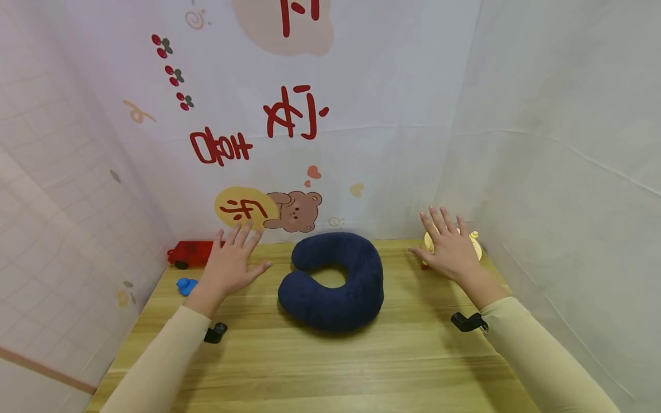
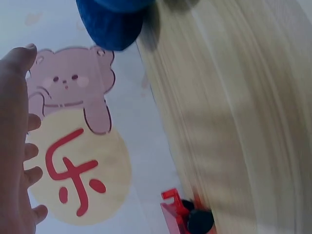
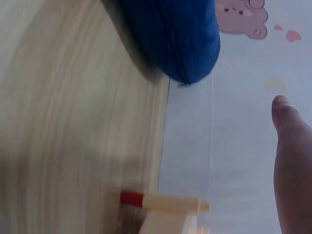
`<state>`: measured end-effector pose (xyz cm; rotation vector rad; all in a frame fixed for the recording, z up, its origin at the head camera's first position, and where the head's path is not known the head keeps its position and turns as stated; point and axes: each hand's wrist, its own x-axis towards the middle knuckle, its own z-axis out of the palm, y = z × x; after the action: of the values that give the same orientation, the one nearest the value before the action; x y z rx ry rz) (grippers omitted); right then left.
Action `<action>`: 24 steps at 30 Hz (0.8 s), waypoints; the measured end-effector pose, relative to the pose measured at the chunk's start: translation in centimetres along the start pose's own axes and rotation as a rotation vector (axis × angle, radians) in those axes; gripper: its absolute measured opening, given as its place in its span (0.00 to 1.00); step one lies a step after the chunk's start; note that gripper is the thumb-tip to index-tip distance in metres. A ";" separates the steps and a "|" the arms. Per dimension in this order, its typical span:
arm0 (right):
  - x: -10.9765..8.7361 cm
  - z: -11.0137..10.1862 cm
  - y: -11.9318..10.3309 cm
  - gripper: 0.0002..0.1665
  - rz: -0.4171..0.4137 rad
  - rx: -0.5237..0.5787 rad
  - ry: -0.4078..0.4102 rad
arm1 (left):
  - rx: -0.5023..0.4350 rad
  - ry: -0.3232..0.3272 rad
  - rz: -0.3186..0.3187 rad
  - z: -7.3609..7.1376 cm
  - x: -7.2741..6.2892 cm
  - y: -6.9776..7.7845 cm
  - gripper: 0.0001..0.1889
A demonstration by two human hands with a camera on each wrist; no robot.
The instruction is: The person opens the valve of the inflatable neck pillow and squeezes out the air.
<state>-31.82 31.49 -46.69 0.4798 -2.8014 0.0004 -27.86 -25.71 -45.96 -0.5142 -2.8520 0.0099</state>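
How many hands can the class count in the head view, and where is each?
2: the left hand, left of the navy neck pillow, partly covering a red toy vehicle; the right hand, right of the pillow, partly covering a yellow object.

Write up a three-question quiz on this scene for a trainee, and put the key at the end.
1. In the head view, which way does the opening of the navy neck pillow face? A) left B) right C) toward the back wall
2. Fill in: the small item beside the red toy vehicle is coloured ____.
3. Look at the left hand. True or false: it grips the pillow.

Key: 1. A. 2. Blue. 3. False; its fingers are spread and it holds nothing.
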 end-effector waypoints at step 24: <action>0.8 2.5 -7.6 0.61 -0.145 0.240 0.042 | -0.254 0.015 0.238 1.3 -0.3 7.5 0.46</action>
<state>-30.80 23.94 -49.24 0.7286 -2.7315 0.3144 -25.34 -18.74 -47.64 -0.8986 -2.7742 -0.3150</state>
